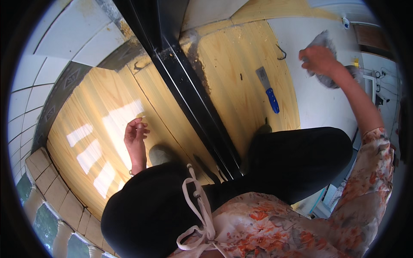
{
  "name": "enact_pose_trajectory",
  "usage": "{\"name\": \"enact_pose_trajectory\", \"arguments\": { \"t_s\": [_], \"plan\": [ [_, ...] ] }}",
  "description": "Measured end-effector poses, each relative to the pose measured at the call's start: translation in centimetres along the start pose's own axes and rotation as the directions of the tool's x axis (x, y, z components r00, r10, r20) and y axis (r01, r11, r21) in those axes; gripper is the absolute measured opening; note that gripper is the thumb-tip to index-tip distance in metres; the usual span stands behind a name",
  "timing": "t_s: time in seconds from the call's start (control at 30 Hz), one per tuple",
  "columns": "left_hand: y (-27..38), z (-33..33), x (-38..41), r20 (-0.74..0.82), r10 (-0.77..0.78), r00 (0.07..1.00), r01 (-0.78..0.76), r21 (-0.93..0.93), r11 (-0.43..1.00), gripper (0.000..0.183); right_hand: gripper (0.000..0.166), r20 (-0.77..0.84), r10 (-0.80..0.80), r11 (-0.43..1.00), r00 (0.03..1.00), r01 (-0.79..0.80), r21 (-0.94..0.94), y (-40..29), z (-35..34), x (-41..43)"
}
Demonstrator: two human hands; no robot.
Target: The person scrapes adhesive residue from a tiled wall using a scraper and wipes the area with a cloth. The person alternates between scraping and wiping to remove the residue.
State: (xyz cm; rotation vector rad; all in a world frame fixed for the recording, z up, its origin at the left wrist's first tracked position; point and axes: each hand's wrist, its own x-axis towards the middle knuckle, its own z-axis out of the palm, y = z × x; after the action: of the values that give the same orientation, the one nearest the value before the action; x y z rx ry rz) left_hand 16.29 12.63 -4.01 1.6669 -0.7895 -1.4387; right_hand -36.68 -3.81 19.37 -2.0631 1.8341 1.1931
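Note:
On the right, my right hand (317,59) grips a crumpled grey cloth (324,40), blurred and hanging past both sides of the fist. It is raised over the pale floor area (287,35). My left hand (137,137) is above the sunlit wood-look floor (106,84), beside my left knee. Its fingers are half curled, and a tiny pale bit shows by the fingertips; whether they pinch it is unclear. Between my feet runs a black metal door-frame sill (190,90). A putty knife (269,92) with a blue handle lies on the floor right of the sill.
A dark bent strip (281,52) and a small dark scrap (241,76) lie near the putty knife. Crumbly residue (200,61) lines the sill's edge. White wall tiles (90,16) rise at left, above a balustrade (61,235). A pointed dark tool (206,169) lies by my feet.

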Motion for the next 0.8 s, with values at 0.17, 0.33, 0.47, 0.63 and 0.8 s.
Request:
{"name": "enact_pose_trajectory", "arguments": {
  "t_s": [0.17, 0.33, 0.47, 0.63, 0.8],
  "plan": [
    [2.0, 1.7, 0.0, 0.022, 0.010, 1.000, -0.009, -0.043, 0.999, 0.016, 0.030, -0.049, -0.204, 0.927, 0.978, 0.209, 0.310, -8.1, -1.8, -0.1],
    [1.6, 1.8, 0.7, 0.024, 0.013, 1.000, -0.012, -0.054, 0.998, 0.016, 0.031, -0.314, -0.351, 0.749, 0.882, 0.466, 0.472, -18.1, -4.8, 2.6],
    [1.4, 1.6, 1.0, 0.018, 0.011, 1.000, -0.010, -0.066, 0.998, 0.016, 0.036, -0.735, -0.204, 0.749, 0.646, 0.587, 0.307, -26.4, -3.9, 7.0],
    [1.4, 2.1, 1.3, 0.046, -0.018, 0.999, 0.021, -0.075, 0.997, 0.017, 0.055, -0.744, -0.113, 0.826, 0.658, 0.479, 0.298, -33.8, 1.3, 12.2],
    [1.2, 2.0, 1.9, 0.061, -0.016, 0.998, 0.020, -0.064, 0.998, 0.017, 0.049, -0.736, -0.113, 0.766, 0.667, 0.530, 0.363, -34.1, 2.0, 13.7]
  ]
}}
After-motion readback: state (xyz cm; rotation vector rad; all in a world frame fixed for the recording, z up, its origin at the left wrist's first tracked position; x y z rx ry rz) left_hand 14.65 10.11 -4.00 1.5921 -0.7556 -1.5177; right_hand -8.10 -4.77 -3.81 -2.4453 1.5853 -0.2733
